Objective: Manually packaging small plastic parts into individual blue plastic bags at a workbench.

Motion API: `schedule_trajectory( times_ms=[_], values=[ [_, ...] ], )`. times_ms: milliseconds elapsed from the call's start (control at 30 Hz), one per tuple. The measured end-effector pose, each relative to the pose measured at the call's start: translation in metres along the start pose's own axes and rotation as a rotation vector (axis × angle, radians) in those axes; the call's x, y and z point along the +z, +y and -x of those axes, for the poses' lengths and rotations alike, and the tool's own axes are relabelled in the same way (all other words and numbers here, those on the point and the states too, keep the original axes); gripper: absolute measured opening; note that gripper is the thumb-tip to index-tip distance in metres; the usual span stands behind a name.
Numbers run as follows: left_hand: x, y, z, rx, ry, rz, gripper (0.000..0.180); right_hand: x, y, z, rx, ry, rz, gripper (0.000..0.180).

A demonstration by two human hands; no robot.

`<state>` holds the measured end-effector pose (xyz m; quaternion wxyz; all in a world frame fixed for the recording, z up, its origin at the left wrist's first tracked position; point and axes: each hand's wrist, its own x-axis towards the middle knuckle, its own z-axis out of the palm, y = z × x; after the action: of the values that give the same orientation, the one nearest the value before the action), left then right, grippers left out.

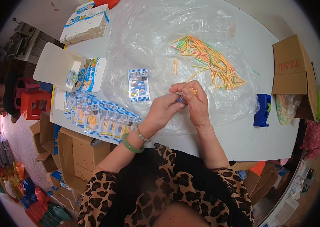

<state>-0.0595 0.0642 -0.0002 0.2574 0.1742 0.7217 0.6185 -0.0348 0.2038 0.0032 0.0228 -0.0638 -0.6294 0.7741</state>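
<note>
Both hands meet over a clear plastic sheet (160,41) on the white table. My right hand (197,104) is closed around a small bundle of thin pale sticks (193,91), whose ends show by the thumb. Against it, my left hand (166,108) pinches a blue-and-white packet (182,99), mostly hidden by the fingers. Beyond the hands lies a loose pile of thin yellow, pink and green sticks (213,62), with a few strays (175,66) apart from it. A flat, clear-fronted packet with blue edges (139,85) lies left of the hands.
Overlapping filled packets (103,119) line the table's near left edge. Behind them stand an opened white carton (63,70) and stacked flat cartons (86,28). To the right are a blue tape dispenser (262,110) and a cardboard box (292,70). More cardboard boxes (80,157) stand below the edge.
</note>
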Motion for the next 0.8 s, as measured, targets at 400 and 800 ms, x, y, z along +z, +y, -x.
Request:
schedule_trajectory(
  times_ms=[400,800],
  values=[
    [0.001,-0.021,0.004,0.051,0.065,0.351,0.026,-0.023,-0.019,0.014,-0.011,-0.251,0.761,0.038],
    [-0.017,-0.005,0.015,0.204,0.112,0.334,0.03,-0.02,-0.014,0.025,-0.033,0.01,0.322,0.014]
  ],
)
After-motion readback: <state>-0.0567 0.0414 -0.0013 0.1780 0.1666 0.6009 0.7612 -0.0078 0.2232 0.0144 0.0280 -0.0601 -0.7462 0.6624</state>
